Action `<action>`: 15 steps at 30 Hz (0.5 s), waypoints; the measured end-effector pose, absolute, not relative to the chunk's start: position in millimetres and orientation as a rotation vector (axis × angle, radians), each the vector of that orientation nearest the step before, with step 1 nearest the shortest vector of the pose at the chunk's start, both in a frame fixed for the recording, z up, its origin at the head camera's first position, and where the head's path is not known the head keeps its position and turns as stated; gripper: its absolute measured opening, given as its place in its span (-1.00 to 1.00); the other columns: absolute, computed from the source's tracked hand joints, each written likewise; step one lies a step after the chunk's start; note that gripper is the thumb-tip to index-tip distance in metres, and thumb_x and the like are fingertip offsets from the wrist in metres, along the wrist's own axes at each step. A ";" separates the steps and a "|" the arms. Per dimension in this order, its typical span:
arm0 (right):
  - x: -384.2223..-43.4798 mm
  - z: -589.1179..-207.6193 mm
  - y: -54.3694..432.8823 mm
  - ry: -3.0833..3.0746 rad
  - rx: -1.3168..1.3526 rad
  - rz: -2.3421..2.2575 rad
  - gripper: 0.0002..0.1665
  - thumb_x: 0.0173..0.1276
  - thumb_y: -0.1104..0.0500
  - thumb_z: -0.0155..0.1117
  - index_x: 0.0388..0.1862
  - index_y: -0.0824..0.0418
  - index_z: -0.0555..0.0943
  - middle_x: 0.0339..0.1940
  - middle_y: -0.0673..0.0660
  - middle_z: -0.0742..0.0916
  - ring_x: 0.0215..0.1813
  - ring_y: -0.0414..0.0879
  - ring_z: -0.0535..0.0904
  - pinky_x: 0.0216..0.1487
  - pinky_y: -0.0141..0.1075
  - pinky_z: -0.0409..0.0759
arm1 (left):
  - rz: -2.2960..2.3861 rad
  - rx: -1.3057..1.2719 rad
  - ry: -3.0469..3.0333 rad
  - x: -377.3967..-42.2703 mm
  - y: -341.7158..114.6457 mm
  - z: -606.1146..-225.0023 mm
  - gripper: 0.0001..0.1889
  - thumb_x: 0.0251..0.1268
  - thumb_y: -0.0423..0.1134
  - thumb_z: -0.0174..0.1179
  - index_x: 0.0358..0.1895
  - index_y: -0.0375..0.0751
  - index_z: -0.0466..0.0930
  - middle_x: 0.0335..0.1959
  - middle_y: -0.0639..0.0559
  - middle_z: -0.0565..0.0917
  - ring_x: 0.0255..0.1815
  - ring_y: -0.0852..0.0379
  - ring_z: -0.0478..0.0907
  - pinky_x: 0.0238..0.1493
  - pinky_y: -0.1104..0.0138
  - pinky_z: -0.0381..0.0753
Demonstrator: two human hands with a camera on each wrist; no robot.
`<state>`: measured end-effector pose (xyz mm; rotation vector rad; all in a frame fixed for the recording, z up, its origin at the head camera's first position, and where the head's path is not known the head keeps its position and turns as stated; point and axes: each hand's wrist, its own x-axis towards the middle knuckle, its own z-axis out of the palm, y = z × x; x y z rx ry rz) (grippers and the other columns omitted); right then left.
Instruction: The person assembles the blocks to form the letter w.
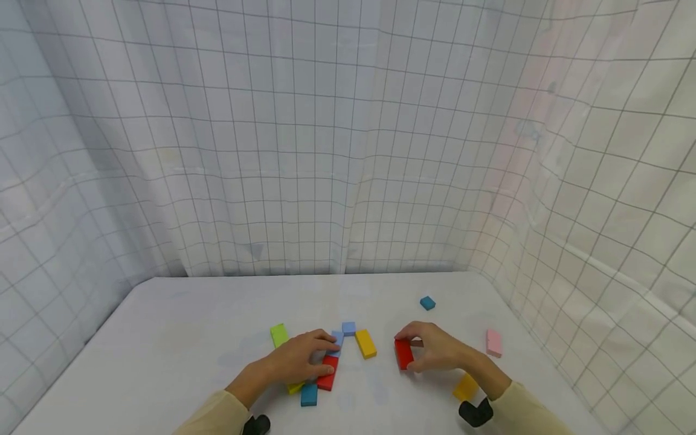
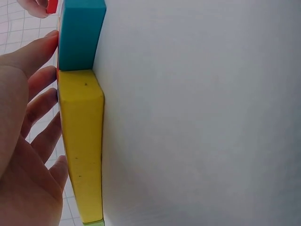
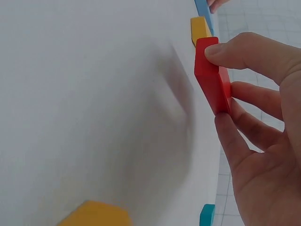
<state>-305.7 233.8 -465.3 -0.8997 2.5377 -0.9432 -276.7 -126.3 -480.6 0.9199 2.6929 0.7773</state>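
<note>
My right hand [image 1: 439, 347] pinches a red block [image 3: 206, 66] between thumb and fingers, with a shadow on the table beside it. On the left, my left hand [image 1: 296, 357] lies over a cluster of blocks, fingers loosely extended. Its thumb rests on a second red block [image 1: 326, 382], and its fingertips reach a light blue block [image 1: 338, 338]. Also in the cluster are a teal block [image 2: 80, 37] and a yellow block [image 2: 82, 150], end to end in the left wrist view. A lime green block [image 1: 279, 334] pokes out behind the hand, partly hidden.
A small light blue block [image 1: 348, 328] and a yellow block [image 1: 366, 344] lie between the hands. Farther right are a small teal block [image 1: 428, 302], a pink block [image 1: 493, 342] and an orange-yellow block [image 1: 465, 388] by the right forearm. Gridded white curtains [image 1: 304, 151] surround the white table [image 1: 163, 356].
</note>
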 end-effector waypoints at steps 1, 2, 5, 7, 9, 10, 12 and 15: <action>-304.9 -465.7 231.9 2.532 -0.911 -0.938 -0.40 0.19 0.20 0.60 0.22 0.17 0.63 0.16 -0.06 0.62 0.22 0.01 0.54 0.23 -0.14 0.60 | 0.775 0.921 2.693 -276.9 -126.4 -480.7 -0.53 0.43 0.06 0.33 0.32 -0.01 0.66 0.30 0.08 0.54 0.31 -0.02 0.46 0.35 -0.05 0.45; -304.0 -466.2 230.2 2.527 -0.926 -0.932 -0.41 0.19 0.19 0.60 0.22 0.17 0.64 0.15 -0.07 0.61 0.21 0.00 0.53 0.23 -0.15 0.60 | 0.774 0.922 2.693 -276.9 -126.4 -480.7 -0.52 0.43 0.06 0.33 0.31 -0.01 0.66 0.29 0.08 0.54 0.31 -0.02 0.46 0.35 -0.05 0.46; -301.5 -467.3 224.6 2.512 -0.970 -0.920 -0.42 0.20 0.17 0.60 0.22 0.17 0.67 0.12 -0.08 0.59 0.21 -0.03 0.52 0.24 -0.18 0.59 | 0.763 0.923 2.697 -277.1 -126.6 -481.5 -0.52 0.43 0.08 0.33 0.31 0.01 0.66 0.29 0.10 0.54 0.31 0.00 0.47 0.35 -0.03 0.46; -299.8 -468.2 220.9 2.508 -0.992 -0.903 -0.42 0.20 0.16 0.59 0.22 0.17 0.68 0.11 -0.08 0.58 0.20 -0.05 0.52 0.24 -0.20 0.59 | 0.755 0.927 2.701 -277.4 -127.0 -481.8 -0.52 0.42 0.08 0.33 0.31 0.02 0.66 0.29 0.11 0.54 0.30 0.00 0.47 0.34 -0.04 0.47; -298.0 -469.0 217.4 2.500 -0.998 -0.886 -0.42 0.20 0.15 0.59 0.23 0.14 0.69 0.11 -0.09 0.57 0.20 -0.09 0.51 0.24 -0.24 0.58 | 0.753 0.928 2.703 -277.5 -127.3 -481.8 -0.53 0.42 0.08 0.34 0.31 0.03 0.66 0.28 0.11 0.54 0.29 0.00 0.47 0.33 -0.04 0.48; -297.1 -469.5 215.8 2.498 -0.995 -0.874 -0.42 0.20 0.13 0.59 0.23 0.12 0.69 0.12 -0.10 0.57 0.19 -0.12 0.51 0.24 -0.28 0.57 | 0.757 0.929 2.702 -277.3 -127.4 -481.4 -0.53 0.41 0.07 0.34 0.31 0.02 0.66 0.28 0.10 0.54 0.29 0.00 0.47 0.33 -0.04 0.48; -295.0 -470.1 213.2 2.498 -1.000 -0.851 -0.42 0.20 0.11 0.58 0.23 0.09 0.69 0.11 -0.13 0.57 0.18 -0.17 0.51 0.23 -0.33 0.56 | 0.762 0.925 2.698 -277.1 -127.1 -481.5 -0.53 0.41 0.07 0.34 0.30 0.02 0.67 0.28 0.10 0.55 0.29 -0.01 0.47 0.33 -0.04 0.48; -291.9 -470.8 210.1 2.494 -1.043 -0.834 -0.42 0.20 0.10 0.57 0.23 0.10 0.69 0.12 -0.14 0.57 0.16 -0.21 0.51 0.23 -0.33 0.55 | 0.770 0.922 2.694 -276.5 -126.0 -481.0 -0.53 0.42 0.07 0.34 0.30 0.00 0.67 0.28 0.09 0.55 0.30 -0.01 0.47 0.34 -0.04 0.47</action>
